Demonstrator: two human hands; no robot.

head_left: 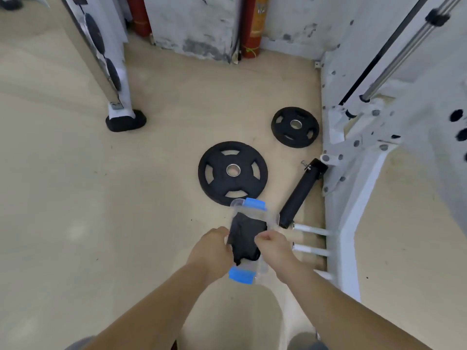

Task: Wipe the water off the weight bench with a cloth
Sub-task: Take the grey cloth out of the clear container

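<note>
Both forearms reach forward and down, bare. Left hand [213,245] curls its fingers on the left edge of a clear plastic box [249,242] with blue clips at its near and far ends; whether those fingers also pinch the cloth cannot be told. Right hand [274,242] has its fingers closed on the black cloth [246,238], which lies bunched in and over the box, directly between the two sets of fingers. The box is off the floor, held by the hands.

Beyond the fingertips, a large black weight plate [232,173] lies flat on the beige floor [75,185]. Right of the right fingers, a black padded roller [302,193] lies angled against a white machine frame [353,173]. Farther out, a smaller black plate [295,127] lies flat near the frame. At the wall, a red cylinder [251,29] stands upright.
</note>
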